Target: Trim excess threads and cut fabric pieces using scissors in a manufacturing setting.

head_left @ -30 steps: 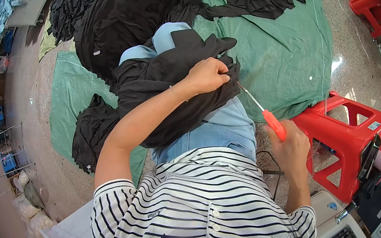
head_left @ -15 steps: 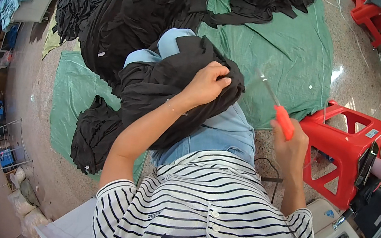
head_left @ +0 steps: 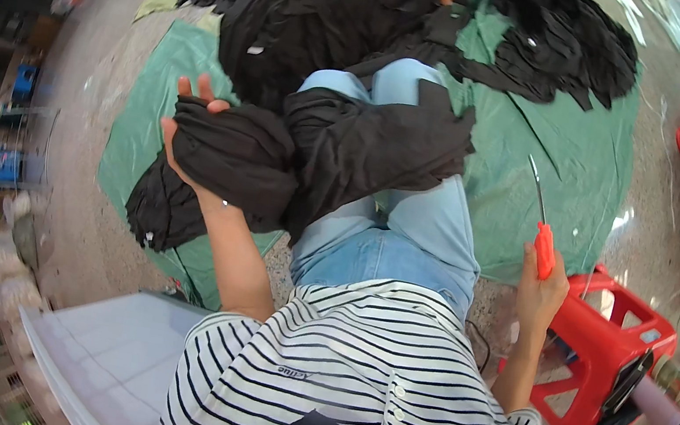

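Observation:
My left hand (head_left: 184, 130) is under and around one side of a bunched black cloth (head_left: 243, 153), its fingertips showing past the far edge. More of the black cloth (head_left: 368, 146) lies draped across my lap, over light blue jeans (head_left: 435, 228). In my right hand (head_left: 543, 289), off to the right of my leg, is a tool with a red handle (head_left: 543, 249) and a long thin metal shaft pointing away from me. The exact kind of tool is unclear, and its tip touches nothing.
Large piles of black cloth (head_left: 325, 23) cover the far floor, on a green sheet (head_left: 578, 170). A smaller black heap (head_left: 164, 202) lies at the left. Close to my right arm stands a red plastic stool (head_left: 605, 335). A whitish panel (head_left: 114, 346) is at the near left.
My left hand has moved left from the top of the lap bundle, carrying part of the black cloth. My right hand still grips the tool. The whole view has shifted.

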`<act>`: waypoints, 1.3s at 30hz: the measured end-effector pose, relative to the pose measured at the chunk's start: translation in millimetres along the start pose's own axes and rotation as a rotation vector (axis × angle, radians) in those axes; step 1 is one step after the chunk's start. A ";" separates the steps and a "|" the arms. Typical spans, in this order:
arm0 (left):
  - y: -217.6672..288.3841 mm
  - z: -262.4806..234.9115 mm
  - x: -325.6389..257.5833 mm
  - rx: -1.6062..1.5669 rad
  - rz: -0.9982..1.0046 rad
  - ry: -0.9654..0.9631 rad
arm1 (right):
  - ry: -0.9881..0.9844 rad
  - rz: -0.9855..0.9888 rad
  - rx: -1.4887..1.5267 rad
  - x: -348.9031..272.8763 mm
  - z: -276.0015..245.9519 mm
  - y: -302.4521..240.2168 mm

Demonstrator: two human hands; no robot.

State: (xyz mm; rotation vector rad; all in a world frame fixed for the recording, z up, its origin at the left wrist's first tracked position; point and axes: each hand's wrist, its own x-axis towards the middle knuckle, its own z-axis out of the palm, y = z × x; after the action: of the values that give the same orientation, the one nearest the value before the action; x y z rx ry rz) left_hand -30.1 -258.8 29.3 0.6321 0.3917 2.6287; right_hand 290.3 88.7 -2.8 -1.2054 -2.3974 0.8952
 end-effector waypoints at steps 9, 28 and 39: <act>291.1 16.6 -84.1 0.802 0.537 1.087 | -0.110 -0.216 -0.064 9.3 23.0 3.6; 168.8 -123.8 -64.7 1.784 -0.254 0.614 | -0.002 -0.281 -0.148 35.2 41.6 3.3; -157.3 1.0 -34.8 2.013 0.033 -0.375 | -0.118 0.107 0.365 97.2 114.1 3.5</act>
State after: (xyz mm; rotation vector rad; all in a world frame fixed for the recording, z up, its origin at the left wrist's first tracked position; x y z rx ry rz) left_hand 49.0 -136.1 -38.8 1.4460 2.7380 1.1203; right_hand 174.6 123.5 -91.6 -1.1714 -2.1411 1.4004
